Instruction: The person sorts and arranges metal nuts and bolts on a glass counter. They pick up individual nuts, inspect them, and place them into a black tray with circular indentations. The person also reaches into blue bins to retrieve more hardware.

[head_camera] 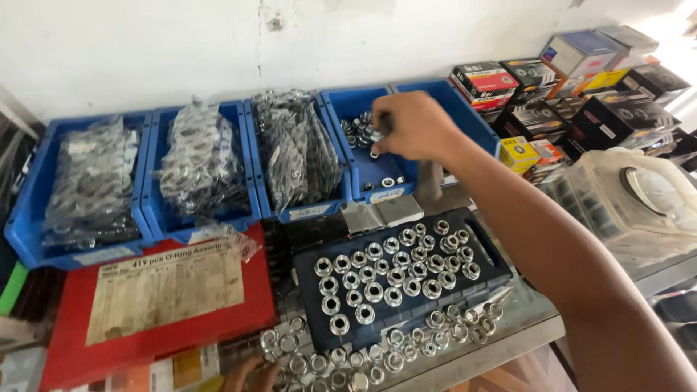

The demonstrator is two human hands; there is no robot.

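Observation:
My right hand (417,125) reaches into a blue bin (363,178) holding shiny metal nuts (361,131), fingers closed around some of them. My left hand (247,375) shows only at the bottom edge, fingertips resting among loose metal nuts (341,356) on the table. Between the hands lies a dark tray (308,297) with several rows of flanged nuts (392,272) standing in it.
Three more blue bins (29,225) at the back left hold bagged parts (94,181). A flat red assortment box (69,356) with a paper label lies at the left. Stacked small cartons (552,94) and a clear plastic container (639,203) stand at the right.

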